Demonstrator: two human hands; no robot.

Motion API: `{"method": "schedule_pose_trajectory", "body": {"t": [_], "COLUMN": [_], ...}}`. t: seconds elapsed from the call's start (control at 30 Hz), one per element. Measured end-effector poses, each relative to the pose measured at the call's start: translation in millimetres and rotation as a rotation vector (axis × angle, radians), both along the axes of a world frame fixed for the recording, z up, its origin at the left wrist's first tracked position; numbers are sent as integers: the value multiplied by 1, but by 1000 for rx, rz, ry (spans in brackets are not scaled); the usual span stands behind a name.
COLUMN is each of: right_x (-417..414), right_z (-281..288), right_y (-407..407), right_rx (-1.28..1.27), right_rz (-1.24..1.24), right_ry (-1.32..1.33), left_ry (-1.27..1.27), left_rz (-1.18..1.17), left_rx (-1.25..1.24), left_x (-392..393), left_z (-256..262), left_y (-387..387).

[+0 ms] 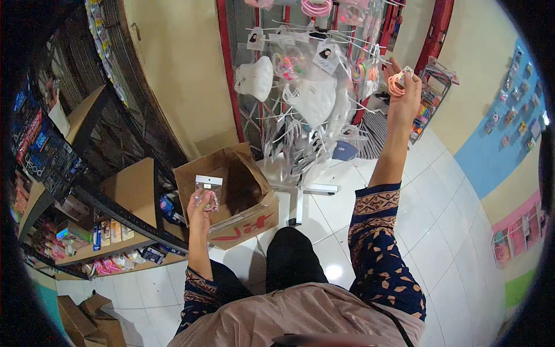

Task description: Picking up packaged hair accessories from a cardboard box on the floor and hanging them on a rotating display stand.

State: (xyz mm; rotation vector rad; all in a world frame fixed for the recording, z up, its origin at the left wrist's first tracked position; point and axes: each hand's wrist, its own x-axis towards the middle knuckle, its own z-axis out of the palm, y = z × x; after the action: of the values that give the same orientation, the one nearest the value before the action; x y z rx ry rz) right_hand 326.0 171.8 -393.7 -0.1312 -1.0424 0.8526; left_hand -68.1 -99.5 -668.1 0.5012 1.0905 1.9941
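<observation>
My left hand (pixel 199 208) pinches a small clear plastic packet (pixel 214 187) with a white header and a pink beaded item inside. It is held above an open cardboard box (pixel 247 232) with red handwriting on its side. Raised at the upper right, my right hand (pixel 405 86) grips a card of orange hair ties (pixel 395 85). That hand is close to the prong ends of a wire display rack (pixel 364 105). On the rack hang white face masks (pixel 314 99), packets of colourful bands (pixel 289 65) and a bundle of pink hair ties (pixel 316 8).
To the left, a black shelf unit (pixel 130 212) holds boxed and packaged goods. The rack's metal foot (pixel 321 189) stands on white floor tiles. Another cardboard box (pixel 93 323) lies at lower left. A wire stand (pixel 429 102) is beyond my right hand, and small packets hang on a blue wall panel (pixel 490 152).
</observation>
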Motion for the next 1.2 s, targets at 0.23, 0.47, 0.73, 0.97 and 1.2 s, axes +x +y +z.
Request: {"method": "schedule_pose_trajectory", "body": {"t": [0.23,0.47,0.73,0.97,1.2], "right_x": [-48,-107,-165,-141,24], "right_z": [-6,-12,-19,-7,43], "right_y": [-51,-81,-82,-104,-47], "right_rx": [56,254,327,273,119], "right_rz": [-189,-237,-333,-197,-37], "right_ry": [-142,-282,-446,-492,-135], "left_ry": [35,14,2,0,48], "left_rz": [-1,11,30,9,-14], "left_rx": [19,15,28,43,18], "left_x": [-3,0,-1,-2,6], "left_z": [-6,-2,-3,-3,12], "left_y": [2,-2,-2,-1,-1]}}
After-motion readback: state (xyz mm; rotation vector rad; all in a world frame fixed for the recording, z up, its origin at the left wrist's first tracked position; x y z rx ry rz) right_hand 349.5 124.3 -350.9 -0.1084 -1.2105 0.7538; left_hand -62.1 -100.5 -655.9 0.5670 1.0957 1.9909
